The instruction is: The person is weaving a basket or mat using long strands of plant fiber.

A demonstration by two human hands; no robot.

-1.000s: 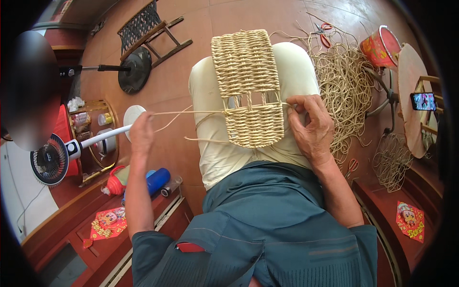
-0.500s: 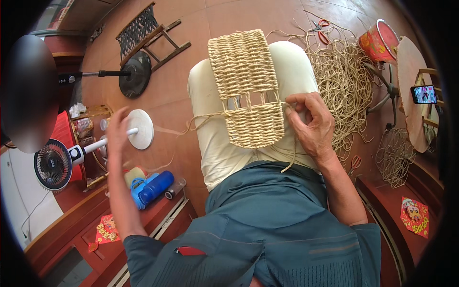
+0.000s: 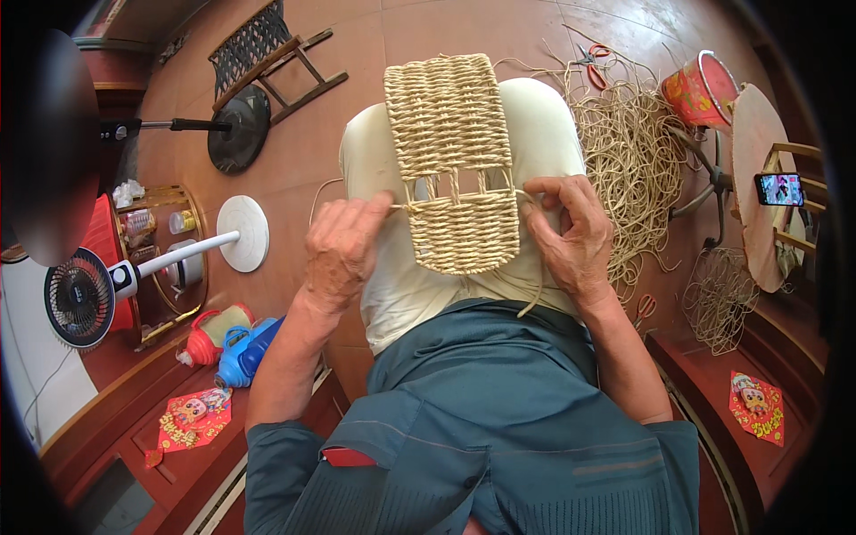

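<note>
A straw-coloured woven cord panel [image 3: 450, 116] lies lengthwise over my thighs in pale trousers. Bare lengthwise strands cross a gap between its long far part and its short rounded near part. At the left edge of this gap, my left hand [image 3: 343, 245] is closed on a cord that runs into the weave, its fingertips close to the panel. Opposite, my right hand [image 3: 575, 236] pinches a cord at the panel's right edge, thumb and forefinger together. A loose cord end [image 3: 532, 303] hangs below the panel near my right wrist.
A big heap of loose cord [image 3: 633, 169] covers the floor at right, with red-handled pliers [image 3: 593, 62] beyond it. Scissors [image 3: 645, 308] lie by my right forearm. A red bucket [image 3: 695, 89], a round stool top, fans [image 3: 80, 303], a folding stool and blue bottle [image 3: 236, 357] stand around.
My left hand has come in from far left, where it was blurred in motion, to the panel's left edge and closed on the cord there. My right hand has stayed at its edge.
</note>
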